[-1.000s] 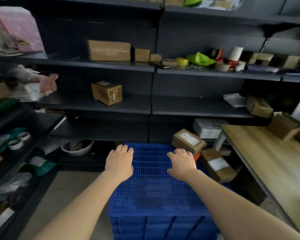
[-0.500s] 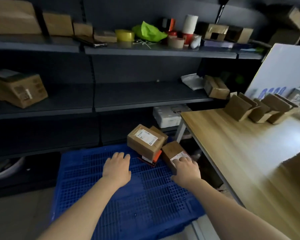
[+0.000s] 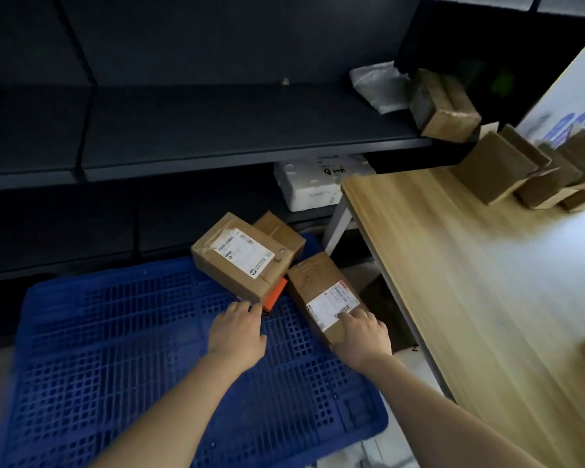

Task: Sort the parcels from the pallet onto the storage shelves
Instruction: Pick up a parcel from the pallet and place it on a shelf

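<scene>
- Stock carrier: one blue grid pallet (image 3: 122, 383) on the floor below the shelves. It carries every parcel not yet sorted.
- Hands: two.
  - The left hand (image 3: 237, 332) has its fingers loosely extended and holds nothing. The tips are at the lower corner of the large parcel (image 3: 240, 258), beside the orange item (image 3: 275, 293).
  - The right hand (image 3: 363, 336) has its fingers laid nearly straight on the labelled top of the near parcel (image 3: 318, 292). The thumb is hidden, so no grip can be confirmed.
- Risk 1: the near parcel lies at the pallet's right edge. A lift from one end only would probably tip it into the gap beside the surface (image 3: 487, 315).
- Risk 2: the large parcel sits tilted on the orange item. Pulling either one out could send it sliding against the small parcel (image 3: 279, 231) behind.
- Count on the pallet: three brown parcels and one orange item.
- Count beyond the pallet:
  - one white foam box (image 3: 313, 189)
  - at least four leaning cartons (image 3: 493, 170) on the surface, blurred
  - one carton (image 3: 443, 109) and one white bag (image 3: 375, 86) on the shelf (image 3: 217, 136)
</scene>
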`<control>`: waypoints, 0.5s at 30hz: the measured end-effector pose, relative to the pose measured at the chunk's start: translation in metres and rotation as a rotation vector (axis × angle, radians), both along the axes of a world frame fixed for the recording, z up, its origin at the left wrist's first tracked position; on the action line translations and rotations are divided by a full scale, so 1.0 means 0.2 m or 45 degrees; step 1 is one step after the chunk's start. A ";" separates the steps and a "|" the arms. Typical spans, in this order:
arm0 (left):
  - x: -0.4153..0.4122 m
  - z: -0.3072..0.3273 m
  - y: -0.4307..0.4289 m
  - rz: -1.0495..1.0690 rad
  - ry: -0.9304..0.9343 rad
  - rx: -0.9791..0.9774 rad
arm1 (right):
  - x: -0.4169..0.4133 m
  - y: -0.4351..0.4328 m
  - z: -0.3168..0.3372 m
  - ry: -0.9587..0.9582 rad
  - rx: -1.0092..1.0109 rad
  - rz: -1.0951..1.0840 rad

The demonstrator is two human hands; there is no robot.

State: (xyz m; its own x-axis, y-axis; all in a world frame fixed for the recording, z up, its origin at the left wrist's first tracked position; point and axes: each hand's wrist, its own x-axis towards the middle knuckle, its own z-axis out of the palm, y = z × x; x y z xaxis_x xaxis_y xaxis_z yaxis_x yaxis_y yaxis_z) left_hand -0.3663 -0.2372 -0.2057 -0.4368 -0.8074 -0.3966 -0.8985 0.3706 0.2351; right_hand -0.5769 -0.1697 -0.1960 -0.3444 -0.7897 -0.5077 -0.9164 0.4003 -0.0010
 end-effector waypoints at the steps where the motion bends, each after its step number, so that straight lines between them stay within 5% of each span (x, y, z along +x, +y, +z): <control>1: -0.06 -0.05 0.00 0.014 0.004 0.026 | -0.05 -0.02 -0.05 -0.011 0.015 -0.009; 10: -0.59 -0.56 0.00 0.136 0.064 0.304 | -0.45 -0.16 -0.53 -0.163 -0.064 -0.255; 15: -0.78 -0.76 0.00 0.563 0.387 0.706 | -0.52 -0.17 -0.76 -0.393 -0.142 -0.540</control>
State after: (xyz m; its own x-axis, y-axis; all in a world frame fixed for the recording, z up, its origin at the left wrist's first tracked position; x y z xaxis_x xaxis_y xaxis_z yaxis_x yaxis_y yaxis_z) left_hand -0.5214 -0.2364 -0.3580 -0.2744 -0.6506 -0.7081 -0.8019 -0.2516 0.5419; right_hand -0.6807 -0.2042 -0.3486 -0.4931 -0.6685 -0.5567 -0.6244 0.7176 -0.3085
